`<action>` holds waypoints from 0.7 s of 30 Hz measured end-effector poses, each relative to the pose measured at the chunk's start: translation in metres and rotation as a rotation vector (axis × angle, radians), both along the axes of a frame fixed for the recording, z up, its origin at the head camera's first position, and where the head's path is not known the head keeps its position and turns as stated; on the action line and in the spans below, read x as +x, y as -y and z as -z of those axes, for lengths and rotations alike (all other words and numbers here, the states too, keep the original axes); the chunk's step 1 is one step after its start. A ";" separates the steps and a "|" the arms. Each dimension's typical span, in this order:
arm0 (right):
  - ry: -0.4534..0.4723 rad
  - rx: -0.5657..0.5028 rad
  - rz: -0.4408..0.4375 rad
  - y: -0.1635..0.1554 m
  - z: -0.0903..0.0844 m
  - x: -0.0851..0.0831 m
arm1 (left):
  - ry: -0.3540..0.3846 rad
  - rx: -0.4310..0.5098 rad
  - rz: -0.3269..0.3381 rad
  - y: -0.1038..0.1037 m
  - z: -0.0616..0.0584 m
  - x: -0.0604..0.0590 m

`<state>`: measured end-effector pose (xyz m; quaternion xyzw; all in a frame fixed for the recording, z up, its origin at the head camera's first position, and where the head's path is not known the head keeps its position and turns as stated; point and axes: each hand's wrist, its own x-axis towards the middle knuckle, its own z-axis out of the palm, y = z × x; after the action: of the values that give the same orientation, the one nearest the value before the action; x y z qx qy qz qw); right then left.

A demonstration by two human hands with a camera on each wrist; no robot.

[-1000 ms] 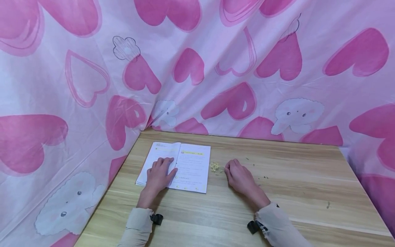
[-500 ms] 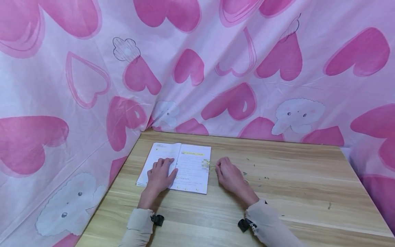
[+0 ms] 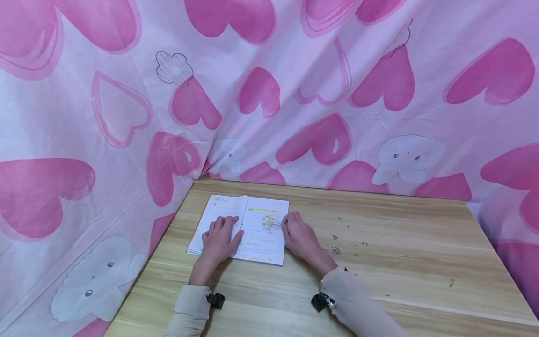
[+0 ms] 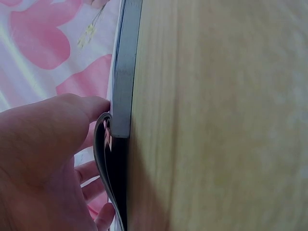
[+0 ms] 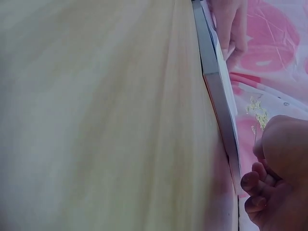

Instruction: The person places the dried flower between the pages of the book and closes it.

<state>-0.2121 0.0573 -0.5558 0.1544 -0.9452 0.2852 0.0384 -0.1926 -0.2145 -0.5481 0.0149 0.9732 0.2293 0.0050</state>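
Observation:
An open book (image 3: pixel 262 248) with printed pages and yellow headings lies on the wooden table. My left hand (image 3: pixel 219 239) rests on its left page, fingers extended and thumb reaching over the right page. In the left wrist view the thumb of that hand (image 4: pixel 48 139) is by the book's edge. A small dried sprig of pale yellow flowers (image 3: pixel 269 222) is above the right page. My right hand (image 3: pixel 300 235) pinches its thin stem at the book's right edge. The right wrist view shows the flower head (image 5: pixel 258 113) standing out past the thumb, clear of the page.
Small dry plant bits (image 3: pixel 335 249) and leaf crumbs (image 3: pixel 451 282) are scattered over the table (image 3: pixel 412 262) to the right. A pink curtain with hearts (image 3: pixel 313 140) hangs along the table's back and left side.
My right hand has moved left with the flower sprig, from the bare table beside the book to over the right page. A plant bit it covered now shows. My left hand stays put.

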 end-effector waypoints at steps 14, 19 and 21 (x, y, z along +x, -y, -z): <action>0.019 0.005 0.020 0.023 0.004 -0.009 | 0.000 -0.006 0.001 0.000 -0.001 0.001; 0.024 0.014 0.027 0.024 0.004 -0.010 | -0.003 -0.007 -0.002 0.001 0.000 0.000; 0.031 0.011 0.029 0.025 0.004 -0.010 | -0.004 -0.008 -0.002 0.001 0.000 0.000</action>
<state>-0.2218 0.0326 -0.5598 0.1364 -0.9493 0.2819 0.0268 -0.1925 -0.2151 -0.5481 0.0145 0.9742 0.2253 0.0029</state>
